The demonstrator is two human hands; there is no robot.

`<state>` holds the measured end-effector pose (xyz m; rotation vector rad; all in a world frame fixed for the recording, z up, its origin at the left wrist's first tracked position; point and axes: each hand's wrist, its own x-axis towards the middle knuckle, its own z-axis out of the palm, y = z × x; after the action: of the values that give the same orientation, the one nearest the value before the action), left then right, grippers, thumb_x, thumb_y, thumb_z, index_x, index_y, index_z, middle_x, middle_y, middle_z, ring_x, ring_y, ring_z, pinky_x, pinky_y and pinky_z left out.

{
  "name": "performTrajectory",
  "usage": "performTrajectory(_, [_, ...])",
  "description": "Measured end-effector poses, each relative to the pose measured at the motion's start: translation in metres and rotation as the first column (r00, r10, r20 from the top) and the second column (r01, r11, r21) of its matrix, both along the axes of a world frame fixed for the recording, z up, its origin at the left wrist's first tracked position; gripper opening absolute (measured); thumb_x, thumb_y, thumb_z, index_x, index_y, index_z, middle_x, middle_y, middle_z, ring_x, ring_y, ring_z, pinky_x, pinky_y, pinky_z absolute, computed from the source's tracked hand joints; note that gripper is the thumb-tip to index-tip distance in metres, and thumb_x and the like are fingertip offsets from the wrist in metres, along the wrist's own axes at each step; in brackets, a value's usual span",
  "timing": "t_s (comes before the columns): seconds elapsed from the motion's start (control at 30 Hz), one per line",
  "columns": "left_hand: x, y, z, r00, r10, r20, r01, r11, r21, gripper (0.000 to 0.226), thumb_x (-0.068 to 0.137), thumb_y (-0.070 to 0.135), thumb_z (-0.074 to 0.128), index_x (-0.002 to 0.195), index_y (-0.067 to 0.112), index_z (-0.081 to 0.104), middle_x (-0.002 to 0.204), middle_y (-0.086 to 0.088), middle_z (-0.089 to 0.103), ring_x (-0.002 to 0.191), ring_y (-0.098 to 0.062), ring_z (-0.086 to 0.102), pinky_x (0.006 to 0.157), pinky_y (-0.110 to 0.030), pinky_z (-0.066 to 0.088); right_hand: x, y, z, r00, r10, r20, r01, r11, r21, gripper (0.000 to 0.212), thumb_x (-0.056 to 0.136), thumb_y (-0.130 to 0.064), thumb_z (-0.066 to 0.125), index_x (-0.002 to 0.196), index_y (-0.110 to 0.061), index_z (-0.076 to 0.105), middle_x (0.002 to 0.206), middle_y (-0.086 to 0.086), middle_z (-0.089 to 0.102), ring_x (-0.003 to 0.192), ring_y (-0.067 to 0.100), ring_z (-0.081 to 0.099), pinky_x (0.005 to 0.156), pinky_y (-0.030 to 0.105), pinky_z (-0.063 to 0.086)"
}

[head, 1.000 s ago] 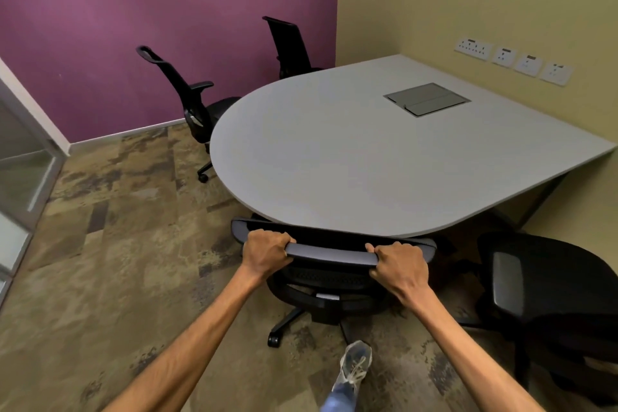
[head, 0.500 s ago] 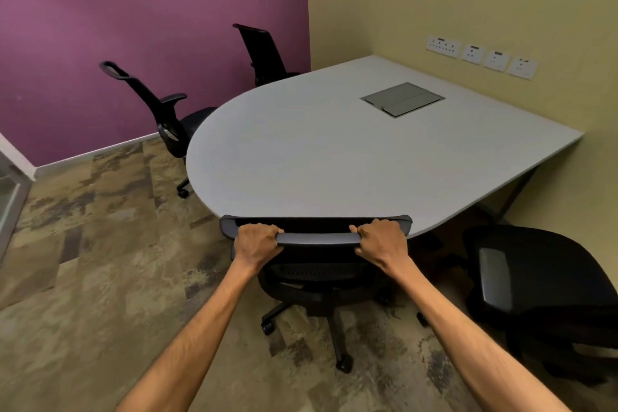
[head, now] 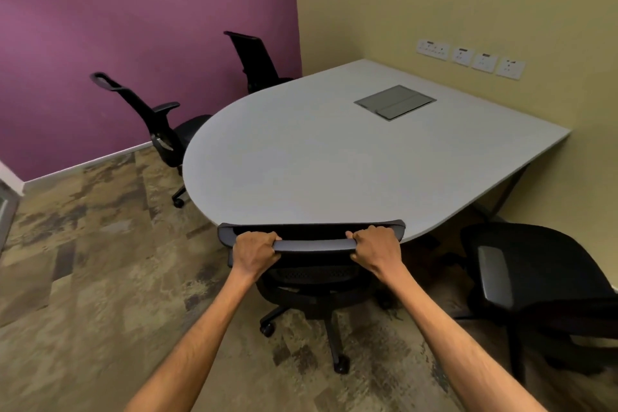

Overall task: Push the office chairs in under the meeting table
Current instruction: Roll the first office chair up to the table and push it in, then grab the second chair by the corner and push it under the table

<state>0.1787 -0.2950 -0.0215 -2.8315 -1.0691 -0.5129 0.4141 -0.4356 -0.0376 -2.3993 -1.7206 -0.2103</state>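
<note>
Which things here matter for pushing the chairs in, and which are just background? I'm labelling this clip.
Part of the job:
held chair, gripped by left hand and right hand
meeting table
armrest chair
far chair
right-side chair

Just there:
wall sockets
table cable hatch

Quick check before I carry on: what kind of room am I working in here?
Most likely a small office meeting room: a grey round-ended meeting table with a flush cable hatch, black wheeled office chairs around it, and a row of wall sockets above the table's far edge.
</note>
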Motion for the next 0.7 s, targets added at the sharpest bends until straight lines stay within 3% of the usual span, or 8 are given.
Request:
performTrajectory(0.07, [-0.003,-0.001,0.001,1.0,-0.019,0.005,0.019,1.0,-0.023,0.019,0.069,0.025,0.077,0.055,0.016,0.067,0.041,-0.002,0.057,0.036,-0.023,0.056,0.038,-0.026,0.045,-0.005,-0.002,0.006,0.999,0.0,-0.036,0.0,1.0,-0.003,0.019,0.086,-0.035,0.058,0.08,-0.023,0.072,0.055,0.001,0.061,0.051,0.023,0.055,0.053,0.033,0.04])
performTrajectory(0.1, [-0.003,0.0,0.0,1.0,-0.024,0.017,0.025,0.999,-0.037,0.032,0.08,0.032,0.063,0.053,0.014,0.063,0.041,-0.003,0.056,0.037,-0.025,0.056,0.04,-0.028,0.045,-0.007,-0.003,0.009,0.999,0.005,-0.051,-0.006,1.0,-0.019,0.016,0.084,-0.033,0.057,0.077,-0.024,0.069,0.056,0.0,0.061,0.053,0.023,0.055,0.054,0.032,0.039])
performTrajectory(0.17, [-0.005,0.0,-0.002,1.0,-0.028,0.007,0.029,0.999,-0.034,0.041,0.081,0.043,0.045,0.056,0.012,0.057,0.045,-0.004,0.055,0.042,-0.028,0.056,0.047,-0.031,0.045,-0.013,-0.009,0.013,0.997,0.021,-0.071,-0.026,0.998,-0.065,0.008,0.075,-0.028,0.054,0.068,-0.023,0.055,0.055,-0.002,0.053,0.053,0.02,0.049,0.06,0.032,0.038])
performTrajectory(0.23, [-0.008,-0.001,-0.003,0.998,-0.056,-0.017,0.056,0.998,-0.008,0.039,0.072,0.051,0.05,0.068,0.013,0.056,0.054,-0.004,0.058,0.052,-0.028,0.058,0.06,-0.036,0.044,-0.015,-0.018,0.015,0.995,0.045,-0.086,-0.048,0.998,-0.033,0.016,0.073,-0.037,0.054,0.075,-0.022,0.049,0.063,-0.004,0.05,0.061,0.018,0.046,0.071,0.035,0.041])
performTrajectory(0.3, [-0.009,-0.004,-0.005,0.997,-0.079,-0.021,0.079,0.997,0.007,0.052,0.07,0.065,0.058,0.08,0.014,0.056,0.069,-0.002,0.06,0.066,-0.025,0.056,0.07,-0.04,0.041,-0.014,-0.027,0.014,0.996,0.082,-0.039,-0.08,0.996,0.042,0.039,0.079,-0.059,0.049,0.091,-0.022,0.052,0.084,-0.002,0.055,0.079,0.018,0.048,0.081,0.038,0.038])
performTrajectory(0.4, [0.003,-0.019,-0.003,0.985,-0.15,0.089,0.149,0.989,0.022,0.07,0.068,0.079,0.058,0.097,0.015,0.053,0.097,-0.004,0.053,0.089,-0.025,0.049,0.079,-0.039,0.038,-0.009,-0.049,0.021,0.998,0.064,-0.009,-0.061,0.98,0.188,0.056,0.08,-0.073,0.042,0.108,-0.025,0.05,0.107,-0.001,0.055,0.099,0.017,0.046,0.09,0.038,0.035])
performTrajectory(0.53, [0.043,-0.04,0.023,0.945,-0.221,0.239,0.226,0.974,0.006,0.081,0.074,0.078,0.05,0.12,0.012,0.05,0.125,-0.012,0.048,0.116,-0.032,0.046,0.091,-0.045,0.04,0.012,-0.087,0.049,0.995,-0.097,0.006,0.09,0.944,0.316,0.062,0.084,-0.073,0.038,0.121,-0.025,0.048,0.123,0.002,0.054,0.118,0.019,0.045,0.101,0.042,0.031])
performTrajectory(0.7, [0.101,-0.071,0.056,0.907,-0.304,0.293,0.318,0.948,-0.001,0.09,0.078,0.078,0.043,0.138,0.011,0.042,0.143,-0.014,0.042,0.132,-0.034,0.038,0.103,-0.053,0.037,0.047,-0.153,0.087,0.947,-0.314,0.074,0.262,0.882,0.391,0.061,0.087,-0.069,0.037,0.127,-0.023,0.047,0.124,0.003,0.053,0.117,0.019,0.045,0.099,0.041,0.032])
